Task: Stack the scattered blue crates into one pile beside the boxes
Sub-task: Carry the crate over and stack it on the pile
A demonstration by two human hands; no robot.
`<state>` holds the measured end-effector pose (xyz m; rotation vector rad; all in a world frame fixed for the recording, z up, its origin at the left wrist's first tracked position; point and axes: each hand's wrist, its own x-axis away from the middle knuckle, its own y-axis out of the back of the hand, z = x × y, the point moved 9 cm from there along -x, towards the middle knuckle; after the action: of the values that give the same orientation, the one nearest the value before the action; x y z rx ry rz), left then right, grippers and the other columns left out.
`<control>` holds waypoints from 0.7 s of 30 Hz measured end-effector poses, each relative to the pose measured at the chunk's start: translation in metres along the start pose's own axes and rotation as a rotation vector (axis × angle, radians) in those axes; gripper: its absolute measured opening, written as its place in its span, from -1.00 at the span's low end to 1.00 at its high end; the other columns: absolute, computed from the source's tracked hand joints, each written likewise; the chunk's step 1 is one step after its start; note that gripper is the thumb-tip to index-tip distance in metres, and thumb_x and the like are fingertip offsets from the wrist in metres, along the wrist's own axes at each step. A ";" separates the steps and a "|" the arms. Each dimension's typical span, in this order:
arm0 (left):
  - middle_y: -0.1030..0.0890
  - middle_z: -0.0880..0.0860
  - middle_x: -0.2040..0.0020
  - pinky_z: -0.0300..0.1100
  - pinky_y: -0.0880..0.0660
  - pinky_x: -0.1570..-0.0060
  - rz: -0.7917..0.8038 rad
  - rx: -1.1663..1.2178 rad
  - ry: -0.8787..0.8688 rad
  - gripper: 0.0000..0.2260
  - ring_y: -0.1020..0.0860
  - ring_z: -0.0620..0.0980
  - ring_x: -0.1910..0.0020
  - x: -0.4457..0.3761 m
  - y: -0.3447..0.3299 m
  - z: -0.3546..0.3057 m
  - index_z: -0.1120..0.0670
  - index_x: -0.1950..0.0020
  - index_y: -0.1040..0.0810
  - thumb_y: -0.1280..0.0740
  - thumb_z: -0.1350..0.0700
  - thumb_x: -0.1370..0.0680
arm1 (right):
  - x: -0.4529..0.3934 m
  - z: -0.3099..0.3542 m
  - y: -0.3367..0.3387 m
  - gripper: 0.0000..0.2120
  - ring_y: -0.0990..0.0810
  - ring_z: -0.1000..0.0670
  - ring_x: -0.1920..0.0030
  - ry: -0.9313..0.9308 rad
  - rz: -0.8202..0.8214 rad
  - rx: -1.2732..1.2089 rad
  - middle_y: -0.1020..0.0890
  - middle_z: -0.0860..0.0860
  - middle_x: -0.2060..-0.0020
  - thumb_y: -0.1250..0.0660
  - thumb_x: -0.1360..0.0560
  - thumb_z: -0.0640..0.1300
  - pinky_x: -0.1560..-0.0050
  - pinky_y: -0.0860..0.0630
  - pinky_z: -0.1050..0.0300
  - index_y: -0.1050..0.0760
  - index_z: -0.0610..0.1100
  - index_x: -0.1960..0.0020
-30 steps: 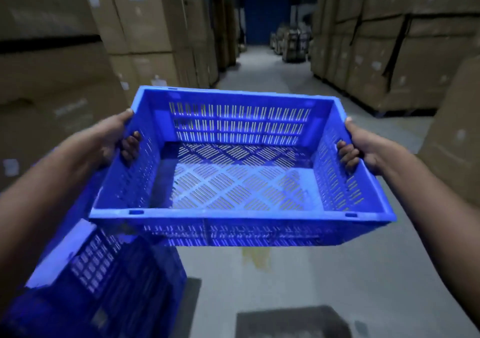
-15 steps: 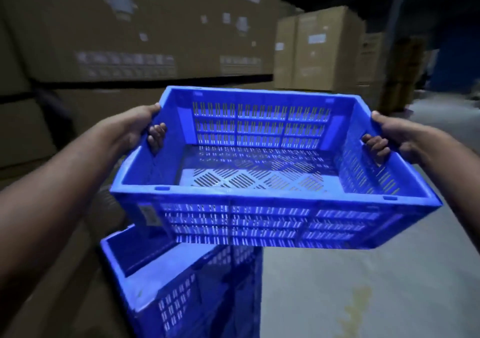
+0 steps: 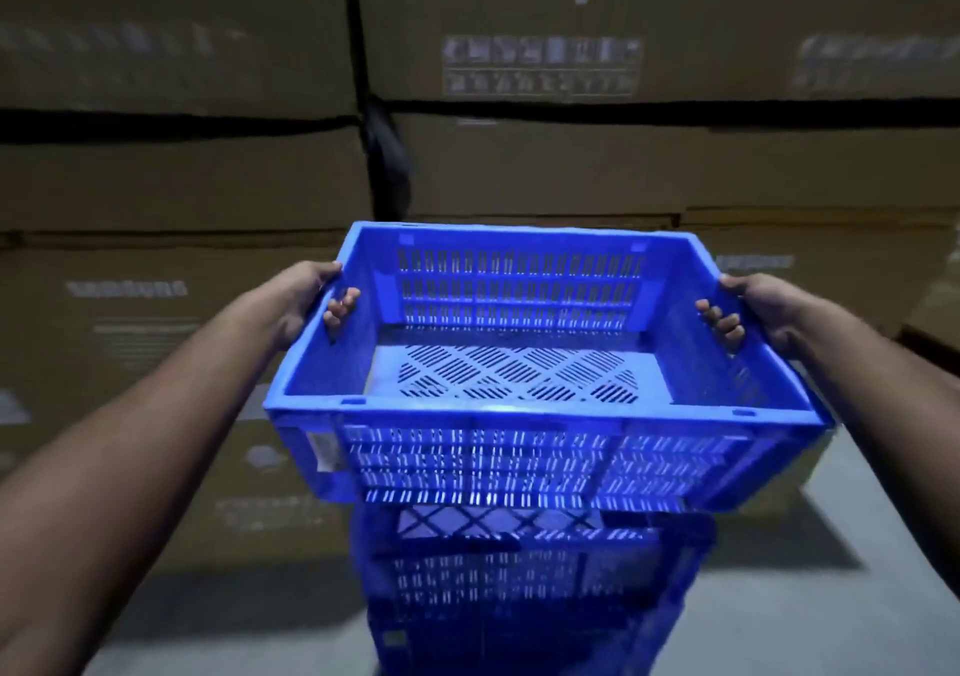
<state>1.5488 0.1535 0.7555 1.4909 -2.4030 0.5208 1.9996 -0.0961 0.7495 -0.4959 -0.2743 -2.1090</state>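
With my left hand (image 3: 306,293) and right hand (image 3: 753,306) each curled over a side rim, I hold an empty blue crate (image 3: 524,379) in the air just above the pile (image 3: 524,597) beside the boxes (image 3: 571,166), not yet set down.

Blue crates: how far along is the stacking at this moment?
Done: a pile of blue crates already stands by the cardboard boxes. In hand: the left hand and right hand hold an empty crate by its end walls above the pile. Left: setting it down. Any other scattered crates are out of view.
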 end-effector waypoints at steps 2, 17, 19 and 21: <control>-0.41 0.01 0.39 -0.38 -0.19 0.68 -0.027 0.027 0.012 -0.62 -0.27 -0.18 0.65 -0.013 0.013 0.011 0.18 0.18 -0.41 -0.05 -0.04 -0.66 | -0.033 -0.005 -0.015 -0.54 -0.24 0.14 0.65 -0.029 0.032 0.014 -0.38 0.04 0.53 0.02 -0.65 0.11 0.69 -0.19 0.34 -0.40 -0.18 0.19; -0.40 -0.01 0.50 -0.40 -0.20 0.70 -0.114 0.113 0.064 -0.62 -0.27 -0.21 0.65 -0.115 0.041 0.069 0.16 0.21 -0.40 -0.08 -0.04 -0.68 | -0.148 -0.040 -0.038 -0.53 -0.27 0.14 0.67 -0.120 -0.008 0.060 -0.40 0.01 0.57 0.02 -0.67 0.10 0.68 -0.18 0.38 -0.37 -0.20 0.21; -0.43 0.01 0.52 -0.39 -0.20 0.70 -0.160 0.090 0.009 -0.63 -0.27 -0.20 0.66 -0.122 0.044 0.069 0.18 0.20 -0.41 -0.10 -0.03 -0.68 | -0.153 -0.034 -0.038 -0.52 -0.27 0.14 0.68 -0.121 -0.007 0.096 -0.40 0.00 0.58 0.02 -0.67 0.09 0.68 -0.18 0.38 -0.37 -0.22 0.22; -0.44 0.02 0.55 -0.39 -0.22 0.67 -0.228 -0.031 -0.046 -0.61 -0.27 -0.16 0.67 -0.121 0.048 0.065 0.19 0.20 -0.42 -0.09 -0.05 -0.68 | -0.154 -0.025 -0.041 -0.51 -0.26 0.11 0.70 -0.054 -0.024 0.191 -0.39 0.00 0.63 0.03 -0.68 0.06 0.67 -0.16 0.38 -0.34 -0.23 0.25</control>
<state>1.5565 0.2418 0.6400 1.7517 -2.2226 0.4007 2.0353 0.0319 0.6582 -0.4374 -0.5098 -2.0689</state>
